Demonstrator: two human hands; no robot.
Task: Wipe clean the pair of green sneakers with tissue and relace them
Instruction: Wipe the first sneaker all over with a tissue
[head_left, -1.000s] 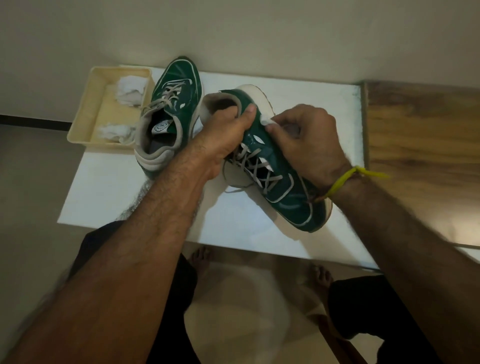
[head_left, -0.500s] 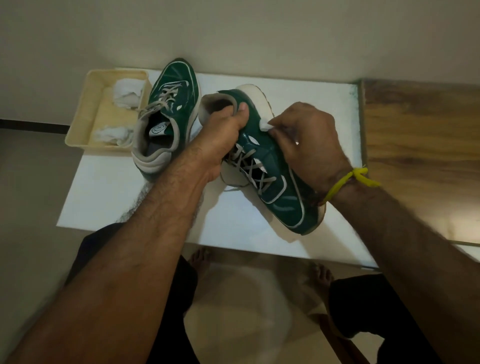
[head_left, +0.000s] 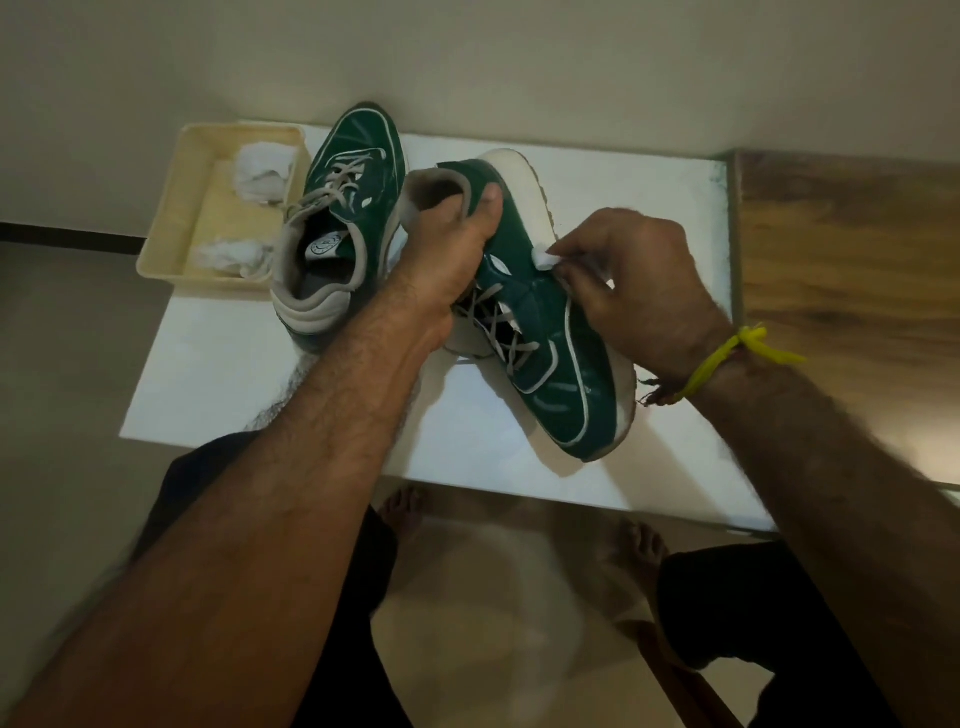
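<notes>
Nearest, the person's knees and bare feet sit below the front edge of the white table (head_left: 311, 415). Just beyond, the right-hand sneaker (head_left: 550, 364) is tipped onto its side, toe toward the person, sole turned right, probably so its green flank faces up for wiping. The left hand (head_left: 447, 249) steadies it at the heel, its grip clamped on the collar with fingers curled inside the opening and thumb outside. The right hand (head_left: 639, 280) has its grip pinched together on a small wad of tissue (head_left: 544, 258), pressed against the sneaker's side near the midsole. Its laces remain threaded, so relacing looks yet to come. Farther back, the other sneaker (head_left: 343, 208) stands upright, untouched, beside a cream tray (head_left: 171, 228) holding crumpled tissues (head_left: 260, 171).
</notes>
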